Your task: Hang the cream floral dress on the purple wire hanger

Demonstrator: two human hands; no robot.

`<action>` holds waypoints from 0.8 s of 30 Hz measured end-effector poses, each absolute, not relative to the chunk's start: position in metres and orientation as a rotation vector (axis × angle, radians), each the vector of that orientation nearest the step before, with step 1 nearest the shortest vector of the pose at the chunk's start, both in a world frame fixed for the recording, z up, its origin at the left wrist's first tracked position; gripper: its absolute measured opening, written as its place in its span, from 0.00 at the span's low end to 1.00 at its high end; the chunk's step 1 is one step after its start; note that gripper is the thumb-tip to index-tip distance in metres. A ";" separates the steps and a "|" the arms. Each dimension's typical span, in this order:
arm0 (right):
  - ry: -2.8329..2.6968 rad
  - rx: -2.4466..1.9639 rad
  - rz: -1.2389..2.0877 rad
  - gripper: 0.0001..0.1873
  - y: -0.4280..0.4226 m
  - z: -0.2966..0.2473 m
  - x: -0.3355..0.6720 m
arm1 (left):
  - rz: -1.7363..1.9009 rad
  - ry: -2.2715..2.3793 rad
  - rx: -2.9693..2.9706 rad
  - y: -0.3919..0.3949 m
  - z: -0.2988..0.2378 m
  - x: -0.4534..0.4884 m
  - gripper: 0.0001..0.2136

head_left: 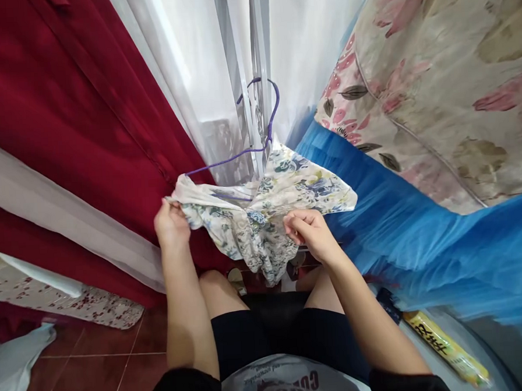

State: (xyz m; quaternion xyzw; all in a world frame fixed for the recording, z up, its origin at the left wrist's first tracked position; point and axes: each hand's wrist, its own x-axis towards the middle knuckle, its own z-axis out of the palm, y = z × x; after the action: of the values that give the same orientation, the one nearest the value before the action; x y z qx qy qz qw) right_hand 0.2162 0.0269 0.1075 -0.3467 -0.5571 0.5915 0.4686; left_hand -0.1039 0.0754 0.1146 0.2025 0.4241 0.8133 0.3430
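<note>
A white floral blouse (302, 184) with blue, green and yellow print hangs on a purple hanger (228, 159), its hook looped near pale vertical metal bars. My left hand (172, 220) pinches the edge of the blouse at its left sleeve. Close against the front of the blouse is my right hand (305, 228), its fingers curled closed. Whether fabric is caught in those fingers cannot be made out. The hanger's right arm is hidden inside the garment, and the lower part of the blouse falls in bunched folds above my knees.
Red fabric (94, 99) hangs at the left, with white curtains (183, 48) behind the bars. On the right are a floral cloth (435, 93) and blue tulle (375, 195). A yellow packet (448, 349) lies at lower right, above red floor tiles (99, 373) at lower left.
</note>
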 end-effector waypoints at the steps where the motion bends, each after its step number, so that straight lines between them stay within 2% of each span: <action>1: -1.319 -0.872 1.439 0.16 0.027 0.102 0.218 | 2.007 1.100 0.424 0.073 0.095 -0.098 0.15; 5: -1.263 -0.938 1.449 0.18 0.025 0.084 0.219 | 1.720 1.146 0.384 0.052 0.035 -0.033 0.16; 8: -1.292 -0.939 1.503 0.17 0.018 0.076 0.217 | 1.542 1.120 0.589 0.035 0.022 0.024 0.19; 9: -1.283 -0.938 1.507 0.20 0.016 0.073 0.216 | 1.517 1.109 0.706 0.029 0.026 0.039 0.19; 13: -1.113 -0.983 1.330 0.43 0.013 0.059 0.225 | 1.383 1.057 1.365 0.010 0.064 0.076 0.16; 15: -0.963 -1.077 1.215 0.48 0.015 0.048 0.237 | 1.299 0.999 1.642 0.002 0.086 0.086 0.15; 17: -0.849 -1.230 1.132 0.47 0.014 0.038 0.252 | 1.251 0.941 1.801 -0.004 0.100 0.093 0.13; 21: -1.029 -1.461 0.852 0.31 0.002 0.030 0.273 | 1.224 0.885 1.901 -0.013 0.104 0.105 0.11; 24: -1.291 -1.318 1.036 0.30 -0.010 0.035 0.277 | 1.256 0.881 1.920 -0.018 0.098 0.113 0.10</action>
State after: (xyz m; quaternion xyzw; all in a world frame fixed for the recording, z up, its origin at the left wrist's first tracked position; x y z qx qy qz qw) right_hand 0.2770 -0.0097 0.0353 -0.5429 -0.5317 0.4265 0.4906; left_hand 0.1135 -0.0175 0.0976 0.7359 0.3378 0.4816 0.3353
